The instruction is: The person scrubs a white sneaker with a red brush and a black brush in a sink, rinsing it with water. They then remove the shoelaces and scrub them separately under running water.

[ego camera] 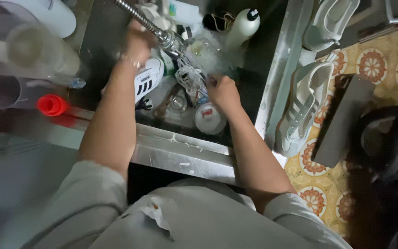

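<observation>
Dim wash area: a steel sink (185, 154) sat in the middle, with patterned floor tiles (374, 64) to the right of it.

Inside the sink, a white sneaker with black stripes (149, 79) lay at the left. A tangle of white laces (189, 77) was near the sink's centre, and a small round white container (209, 118) sat towards the front wall. A white bottle with a black cap (242, 25) lay at the back of the sink. The rest of the clutter in the basin was too dark to make out.

The left hand (139, 40) was up at the back of the sink, closed around the flexible metal spray hose (137, 16) just behind its nozzle (170, 40). There was a thin bracelet on that wrist. The nozzle pointed down into the basin, above the laces.

The right hand (223, 92) was low in the sink, just right of the laces, fingers curled. It seemed to pinch something at the lace tangle, but I couldn't tell exactly what.

Right of the sink, on the tiles, a white sneaker with pale stripes (302, 108) leaned against the rim. A second pale shoe (330, 20) lay further back. A dark flat board (344, 117) was beside the sneaker.

Left of the sink were a red cap (51, 105) on the ledge and clear plastic containers (28, 48) behind it, blurred.
</observation>
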